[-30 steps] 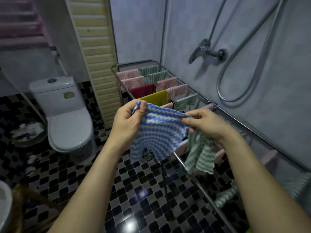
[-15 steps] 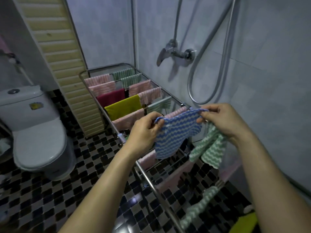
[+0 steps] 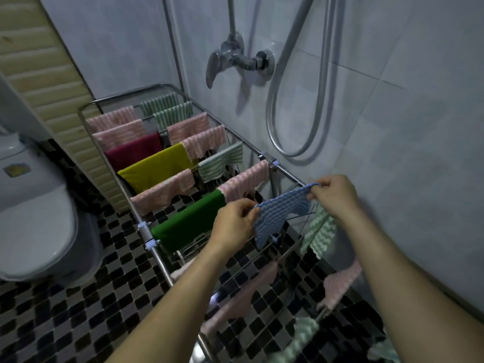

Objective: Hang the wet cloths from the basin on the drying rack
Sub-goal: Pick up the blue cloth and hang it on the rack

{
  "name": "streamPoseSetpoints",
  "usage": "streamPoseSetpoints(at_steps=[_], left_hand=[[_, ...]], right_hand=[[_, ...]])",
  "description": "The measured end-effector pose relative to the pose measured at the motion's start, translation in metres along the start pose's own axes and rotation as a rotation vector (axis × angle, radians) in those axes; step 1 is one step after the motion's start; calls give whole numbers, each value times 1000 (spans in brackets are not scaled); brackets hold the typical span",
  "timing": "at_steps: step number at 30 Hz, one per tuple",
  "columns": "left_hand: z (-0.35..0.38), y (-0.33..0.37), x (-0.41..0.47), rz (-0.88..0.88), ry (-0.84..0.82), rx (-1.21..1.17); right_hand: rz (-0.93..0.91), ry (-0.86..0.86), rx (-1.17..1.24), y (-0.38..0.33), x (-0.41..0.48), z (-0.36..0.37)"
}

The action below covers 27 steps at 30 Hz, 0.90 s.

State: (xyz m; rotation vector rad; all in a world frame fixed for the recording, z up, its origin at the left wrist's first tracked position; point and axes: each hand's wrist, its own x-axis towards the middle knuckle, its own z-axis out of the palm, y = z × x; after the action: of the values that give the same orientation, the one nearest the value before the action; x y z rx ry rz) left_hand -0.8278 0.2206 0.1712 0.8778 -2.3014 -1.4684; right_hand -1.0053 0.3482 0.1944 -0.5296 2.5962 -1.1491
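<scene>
**Asker:** What is nearest to you?

**Me:** My two forearms, reaching out over the near end of the drying rack (image 3: 156, 254). It stands on a floor of dark and light tiles (image 3: 78, 297).

**Asker:** And your hands?

**Me:** My left hand (image 3: 233, 224) pinches the left corner of the blue-and-white cloth (image 3: 280, 213) between thumb and curled fingers. My right hand (image 3: 337, 197) pinches the right corner the same way, a little higher and nearer the wall.

**Asker:** Where is that cloth, exactly?

**Me:** Stretched between my hands, above the rack's rails about midway along. Its lower edge sags down towards them. I cannot tell whether it touches a rail.

**Asker:** Anything under your right hand?

**Me:** A green-and-white cloth (image 3: 320, 231) hangs just below my wrist. Whether I hold it or a rail does, I cannot tell.

**Asker:** Further along?

**Me:** Just past my left hand a dark green cloth (image 3: 188, 224) is draped over a rail. Beyond it hang pink striped ones, a yellow cloth (image 3: 154, 166) and a maroon cloth (image 3: 133, 150), with more pink and green striped ones at the far end.

**Asker:** And around the rack?

**Me:** A toilet (image 3: 34, 218) sits to the left. On the wall to the right are a shower tap (image 3: 235, 58) and its looped hose (image 3: 296, 100).
</scene>
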Motion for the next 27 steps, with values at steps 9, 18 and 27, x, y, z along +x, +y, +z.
streamPoseSetpoints(at_steps=[9,18,27], left_hand=[[11,-21,47,-115,28,-179],[0,-56,93,-221,69,185],[14,-54,81,-111,-138,400]], right_hand=[[66,62,-108,-4,47,34],[104,47,-190,-1,78,76],[244,-42,-254,23,87,73]])
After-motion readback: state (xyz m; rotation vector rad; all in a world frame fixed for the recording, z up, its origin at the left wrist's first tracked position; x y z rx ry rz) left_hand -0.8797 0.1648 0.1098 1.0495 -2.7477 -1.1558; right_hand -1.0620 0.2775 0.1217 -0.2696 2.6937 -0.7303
